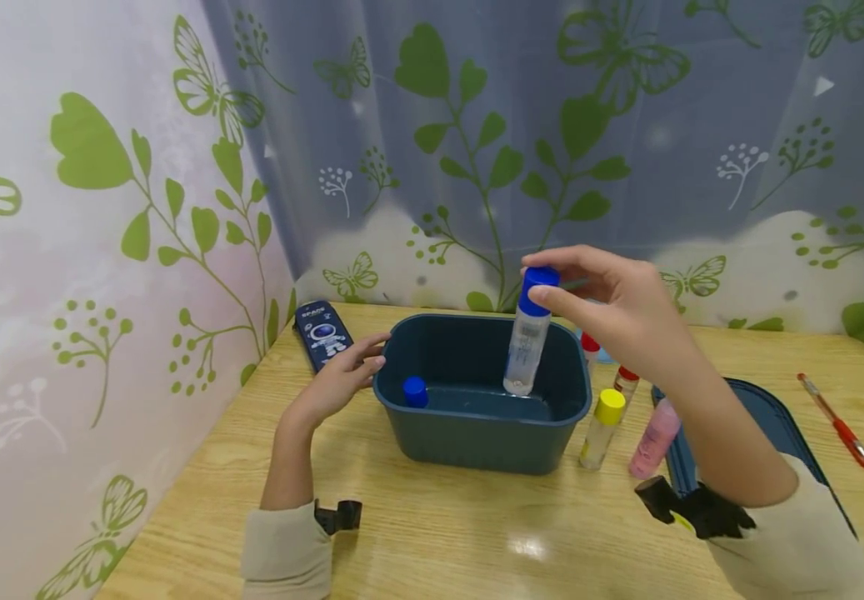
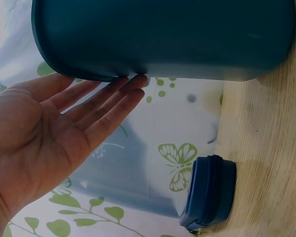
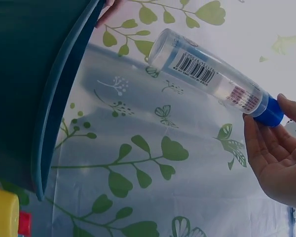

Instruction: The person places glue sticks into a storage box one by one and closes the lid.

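A clear bottle [image 1: 525, 354] with a blue cap hangs nearly upright over the right part of a dark teal bin [image 1: 469, 442]. My right hand [image 1: 615, 300] pinches its blue cap between thumb and fingers, as the right wrist view also shows, where the bottle [image 3: 207, 71] bears a barcode label. My left hand [image 1: 337, 383] touches the bin's left rim, its fingers fairly straight against the outer wall in the left wrist view. Inside the bin at the left, a blue cap [image 1: 415, 392] shows; the rest of that item is hidden.
Right of the bin stand a yellow-capped bottle [image 1: 601, 429], a pink bottle [image 1: 655, 440] and red-capped bottles [image 1: 626, 383], partly behind my arm. A dark lid [image 1: 757, 408] and a red pen [image 1: 836, 421] lie further right. A navy astronaut case [image 1: 322, 333] lies behind my left hand.
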The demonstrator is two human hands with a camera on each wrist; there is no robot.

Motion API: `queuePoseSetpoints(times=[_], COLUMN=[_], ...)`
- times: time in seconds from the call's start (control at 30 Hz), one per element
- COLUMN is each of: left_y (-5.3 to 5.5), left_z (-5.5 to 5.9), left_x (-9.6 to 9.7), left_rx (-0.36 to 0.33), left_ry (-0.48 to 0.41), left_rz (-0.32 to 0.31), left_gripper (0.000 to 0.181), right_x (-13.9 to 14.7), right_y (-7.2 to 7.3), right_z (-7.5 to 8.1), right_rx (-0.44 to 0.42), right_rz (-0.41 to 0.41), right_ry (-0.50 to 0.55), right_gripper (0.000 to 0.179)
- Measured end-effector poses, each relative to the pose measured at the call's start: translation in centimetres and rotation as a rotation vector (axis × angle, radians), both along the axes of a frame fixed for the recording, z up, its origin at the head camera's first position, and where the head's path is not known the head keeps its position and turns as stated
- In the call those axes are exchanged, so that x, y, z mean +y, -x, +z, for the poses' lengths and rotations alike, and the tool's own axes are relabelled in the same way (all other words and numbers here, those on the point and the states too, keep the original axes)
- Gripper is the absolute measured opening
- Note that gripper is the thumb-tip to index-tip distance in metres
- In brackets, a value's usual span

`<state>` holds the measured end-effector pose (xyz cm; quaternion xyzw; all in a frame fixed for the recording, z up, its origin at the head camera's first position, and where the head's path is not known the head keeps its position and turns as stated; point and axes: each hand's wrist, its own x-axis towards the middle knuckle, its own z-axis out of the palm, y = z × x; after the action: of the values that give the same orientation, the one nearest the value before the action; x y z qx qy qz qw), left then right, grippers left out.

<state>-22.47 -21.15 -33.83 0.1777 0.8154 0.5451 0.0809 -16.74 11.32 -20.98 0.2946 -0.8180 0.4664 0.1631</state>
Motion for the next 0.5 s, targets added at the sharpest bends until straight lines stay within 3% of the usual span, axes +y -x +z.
queuePoseSetpoints(times=[0.5], left_y=[0.1], left_z=[-0.1], left_x=[-0.1], left_rx=[0.003], left_ry=[0.001], left_rz=[0.001], left_gripper=[0.044], right_x=[-3.9], right_y=[3.3], right_z=[-2.1], right_rx=[-0.064], right_rz=[0.052], right_ry=[0.028], right_gripper=[0.030])
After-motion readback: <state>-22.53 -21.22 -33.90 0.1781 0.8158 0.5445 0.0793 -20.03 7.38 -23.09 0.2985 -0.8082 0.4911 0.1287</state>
